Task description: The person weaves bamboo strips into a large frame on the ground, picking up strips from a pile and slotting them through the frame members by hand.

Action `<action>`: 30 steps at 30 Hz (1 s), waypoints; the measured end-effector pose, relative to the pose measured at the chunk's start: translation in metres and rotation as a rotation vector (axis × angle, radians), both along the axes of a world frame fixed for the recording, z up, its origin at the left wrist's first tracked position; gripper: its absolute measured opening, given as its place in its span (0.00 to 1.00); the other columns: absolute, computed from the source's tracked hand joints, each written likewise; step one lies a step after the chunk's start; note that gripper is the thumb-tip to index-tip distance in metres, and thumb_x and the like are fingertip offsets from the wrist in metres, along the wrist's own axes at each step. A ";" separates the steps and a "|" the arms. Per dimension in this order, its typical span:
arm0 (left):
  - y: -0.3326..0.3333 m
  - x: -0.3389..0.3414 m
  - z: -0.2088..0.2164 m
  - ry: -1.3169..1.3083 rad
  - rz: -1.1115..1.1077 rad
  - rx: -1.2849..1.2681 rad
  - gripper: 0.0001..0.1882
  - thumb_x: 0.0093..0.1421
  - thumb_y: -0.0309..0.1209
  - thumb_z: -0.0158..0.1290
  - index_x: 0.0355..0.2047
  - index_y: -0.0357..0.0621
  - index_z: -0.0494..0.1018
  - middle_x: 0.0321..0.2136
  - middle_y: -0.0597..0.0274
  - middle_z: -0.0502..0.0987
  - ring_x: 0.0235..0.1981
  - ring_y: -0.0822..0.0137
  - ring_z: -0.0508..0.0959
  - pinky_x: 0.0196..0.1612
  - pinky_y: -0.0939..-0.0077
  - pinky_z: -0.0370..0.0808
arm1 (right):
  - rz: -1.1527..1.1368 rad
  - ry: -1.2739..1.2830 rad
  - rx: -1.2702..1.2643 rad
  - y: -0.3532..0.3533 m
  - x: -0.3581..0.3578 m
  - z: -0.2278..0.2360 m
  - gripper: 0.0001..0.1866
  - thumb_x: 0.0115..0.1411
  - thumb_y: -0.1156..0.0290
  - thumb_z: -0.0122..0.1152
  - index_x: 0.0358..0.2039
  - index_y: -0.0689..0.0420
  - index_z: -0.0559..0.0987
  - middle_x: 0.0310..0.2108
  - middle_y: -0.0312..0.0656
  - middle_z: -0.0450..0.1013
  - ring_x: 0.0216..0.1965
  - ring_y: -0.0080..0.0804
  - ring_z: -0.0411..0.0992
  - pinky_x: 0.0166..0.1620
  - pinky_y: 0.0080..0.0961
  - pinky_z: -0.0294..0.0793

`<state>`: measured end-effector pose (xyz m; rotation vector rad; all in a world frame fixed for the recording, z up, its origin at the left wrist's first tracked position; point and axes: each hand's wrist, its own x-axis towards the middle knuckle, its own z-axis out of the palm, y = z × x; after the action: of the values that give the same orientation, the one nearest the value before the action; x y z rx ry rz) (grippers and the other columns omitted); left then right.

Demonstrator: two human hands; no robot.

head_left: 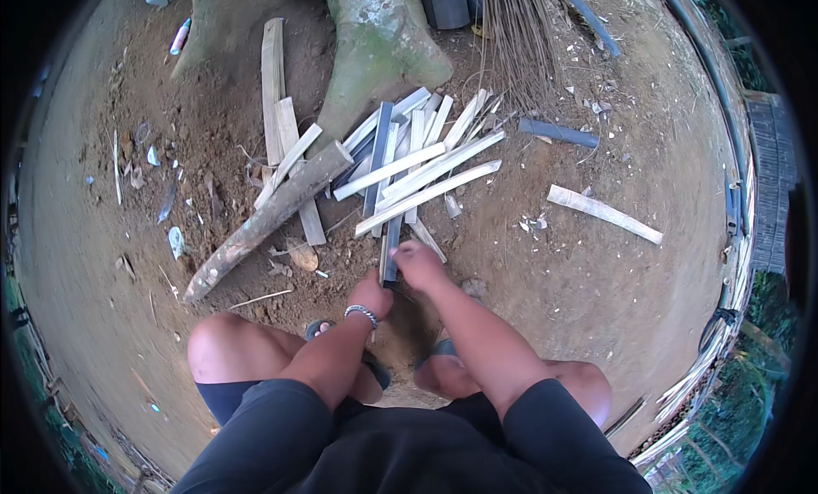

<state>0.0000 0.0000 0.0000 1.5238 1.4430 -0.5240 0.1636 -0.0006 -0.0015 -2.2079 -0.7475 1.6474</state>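
Observation:
In front of my squatting legs, my left hand, with a braided bracelet at its wrist, is closed around the lower end of a narrow strip that stands toward the pile. My right hand is just above and to the right, its fingers curled in beside a dark grey slat. What these fingers grip is hidden. Beyond both hands lies a loose heap of pale split slats, bamboo or wood, with a few dark ones among them, crossing at many angles.
A thick round log slants left of the heap. Behind stands a mossy tree trunk, with a bundle of thin sticks to its right. A grey piece and a single slat lie on the bare soil at right.

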 end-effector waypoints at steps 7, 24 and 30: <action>0.032 -0.036 -0.005 -0.103 0.216 0.189 0.18 0.53 0.36 0.55 0.42 0.38 0.76 0.36 0.39 0.79 0.40 0.41 0.79 0.46 0.55 0.75 | -0.694 -0.052 0.206 0.059 0.042 -0.033 0.15 0.62 0.68 0.64 0.44 0.65 0.77 0.37 0.43 0.77 0.35 0.28 0.73 0.40 0.27 0.74; 0.107 0.031 0.012 -0.404 0.176 0.420 0.11 0.58 0.27 0.53 0.40 0.37 0.75 0.39 0.38 0.76 0.44 0.41 0.76 0.47 0.52 0.73 | -1.245 -0.008 0.380 -0.032 0.133 0.007 0.10 0.65 0.78 0.52 0.46 0.59 0.66 0.31 0.40 0.68 0.26 0.23 0.69 0.26 0.17 0.73; 0.214 0.106 -0.006 -0.443 0.091 0.769 0.23 0.63 0.32 0.49 0.57 0.34 0.66 0.56 0.38 0.68 0.59 0.41 0.66 0.63 0.48 0.60 | -1.125 0.258 0.260 0.025 0.066 0.006 0.09 0.65 0.74 0.57 0.44 0.60 0.72 0.30 0.41 0.72 0.27 0.27 0.73 0.28 0.19 0.77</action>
<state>0.1060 0.2144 -0.0058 1.9779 1.4067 0.4707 0.2295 0.0246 0.0043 -1.6260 0.3276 1.0894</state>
